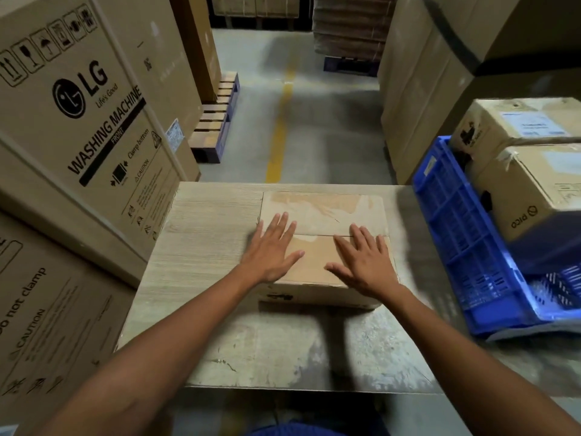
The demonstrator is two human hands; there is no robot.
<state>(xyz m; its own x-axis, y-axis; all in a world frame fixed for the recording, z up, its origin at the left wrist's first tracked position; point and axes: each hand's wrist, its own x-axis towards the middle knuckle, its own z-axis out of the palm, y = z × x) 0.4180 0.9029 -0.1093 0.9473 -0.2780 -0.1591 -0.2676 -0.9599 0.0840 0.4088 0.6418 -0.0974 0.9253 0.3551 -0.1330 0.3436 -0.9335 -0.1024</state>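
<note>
On the worn table point(201, 247), toward its far right part, sits one closed cardboard box point(323, 212), its two top flaps meeting in a seam that runs across the lid.

Surroundings: a tall washing machine carton point(88, 121) stands hard against the table's left edge, and a second large carton point(47, 309) sits nearer on the same side. A blue crate point(465, 240), tilted, rests at the table's right edge, just beside the box but apart from it. Two smaller cartons occupy the crate, the far carton point(515, 121) and the near carton point(534, 190). Behind the crate rises a stack of big cartons point(424, 89). Beyond the table, a yellow line point(279, 127) runs down the concrete aisle, with a wooden pallet point(217, 121) to its left. Nothing lies between the hands and the box.

Count: one box on the table, one crate, two cartons in it, two large cartons on the left, one pallet clearly seen, two hands.

Hands: the left hand point(270, 250) lies palm down on the near left of the lid, fingers straight and spread, tips reaching past the seam. The right hand point(364, 265) lies palm down on the near right of the lid, fingers likewise straight and fanned. Neither hand grasps anything; both rest flat on the flaps.
</note>
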